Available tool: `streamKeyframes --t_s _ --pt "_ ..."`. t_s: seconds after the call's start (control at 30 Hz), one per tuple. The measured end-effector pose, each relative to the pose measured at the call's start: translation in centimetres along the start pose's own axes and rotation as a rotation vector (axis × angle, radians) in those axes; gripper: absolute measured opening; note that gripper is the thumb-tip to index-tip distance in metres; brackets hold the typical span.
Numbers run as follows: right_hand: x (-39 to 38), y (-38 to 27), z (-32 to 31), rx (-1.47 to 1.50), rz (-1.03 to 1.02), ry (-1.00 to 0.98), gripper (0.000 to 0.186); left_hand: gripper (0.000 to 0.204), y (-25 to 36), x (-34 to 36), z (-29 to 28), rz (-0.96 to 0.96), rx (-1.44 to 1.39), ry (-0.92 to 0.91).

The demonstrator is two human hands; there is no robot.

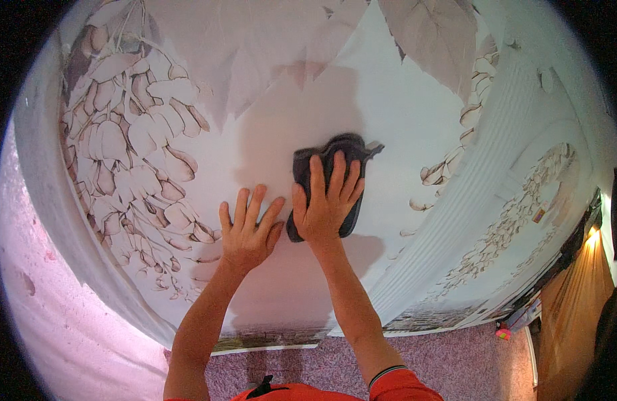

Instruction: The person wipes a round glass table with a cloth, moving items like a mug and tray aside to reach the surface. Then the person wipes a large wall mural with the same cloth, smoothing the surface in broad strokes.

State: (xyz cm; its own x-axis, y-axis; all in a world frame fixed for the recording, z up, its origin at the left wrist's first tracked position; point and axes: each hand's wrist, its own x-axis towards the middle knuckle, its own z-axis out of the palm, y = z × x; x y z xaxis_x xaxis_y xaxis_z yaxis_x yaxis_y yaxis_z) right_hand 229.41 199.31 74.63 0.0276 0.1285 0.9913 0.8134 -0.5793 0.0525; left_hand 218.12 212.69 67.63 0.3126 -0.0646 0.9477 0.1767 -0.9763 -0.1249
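My left hand (248, 230) lies with fingers spread on a white printed sheet (221, 147) bearing large pale leaves and hanging clusters outlined in brown, left of a dark flat pad. My right hand (327, 197) rests on that black pad (345, 220), its fingers stretched out flat over it and slightly apart. The pad has an irregular top edge and a small tab at its upper right; its underside is hidden against the sheet.
A pleated white strip (425, 240) runs diagonally at the right, beside more printed sheet (505, 244). A pink surface (41, 281) is at the left. Below are speckled flooring (449, 354), a small pink object (502, 333) and orange-brown hanging material (569, 307).
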Motion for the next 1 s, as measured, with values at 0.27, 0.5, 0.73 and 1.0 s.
streamKeyframes --t_s 0.27,0.5,0.73,1.0 --pt "-4.7 -0.4 0.6 0.004 -0.004 0.001 0.05 0.054 -1.9 -2.1 0.0 0.1 0.049 -0.002" --pt "1.4 -2.1 0.8 0.001 -0.065 0.02 0.053 0.053 -2.7 -2.3 -0.7 0.116 0.028 -0.025" --pt "2.8 -3.5 1.0 -0.011 -0.037 0.02 0.052 0.058 -6.4 3.0 -5.0 -0.076 0.045 0.057" --pt "-4.4 -5.5 2.1 0.004 -0.139 -0.083 0.046 0.055 -7.5 1.6 -4.6 -0.031 0.162 0.099"
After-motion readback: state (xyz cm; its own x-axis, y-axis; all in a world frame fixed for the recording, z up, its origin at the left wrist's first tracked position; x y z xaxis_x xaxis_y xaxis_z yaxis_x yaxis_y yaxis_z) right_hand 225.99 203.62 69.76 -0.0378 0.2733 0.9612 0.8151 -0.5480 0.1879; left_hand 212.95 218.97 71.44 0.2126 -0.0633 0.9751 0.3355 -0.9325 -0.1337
